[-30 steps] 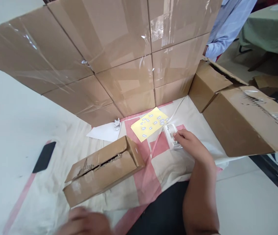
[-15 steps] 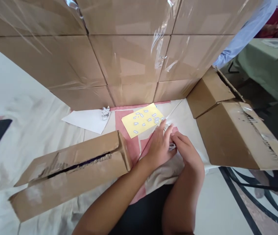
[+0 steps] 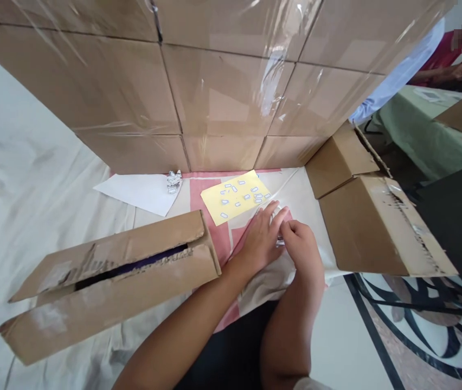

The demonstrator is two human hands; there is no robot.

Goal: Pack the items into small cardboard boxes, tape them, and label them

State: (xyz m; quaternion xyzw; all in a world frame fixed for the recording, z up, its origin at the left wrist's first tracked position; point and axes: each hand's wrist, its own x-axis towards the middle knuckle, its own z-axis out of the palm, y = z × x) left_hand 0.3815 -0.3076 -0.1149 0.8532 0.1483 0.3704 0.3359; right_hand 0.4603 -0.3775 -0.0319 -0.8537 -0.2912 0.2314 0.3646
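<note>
Since a second ago, the left hand point(image 3: 261, 238) has come from the near left onto the white device point(image 3: 280, 241), fingers extended. Together with it, the right hand point(image 3: 302, 246) meets the device's right side; what either grips is hidden. Pale cloth point(image 3: 304, 195) spans the gap to the right cardboard box point(image 3: 359, 230), its near edge close by. Just far-left lies the yellow sheet point(image 3: 237, 196).

Yellow sheet point(image 3: 231, 197) matt paper; tape point(image 3: 270, 81) glossy; cloth point(image 3: 72, 189) creased.
</note>
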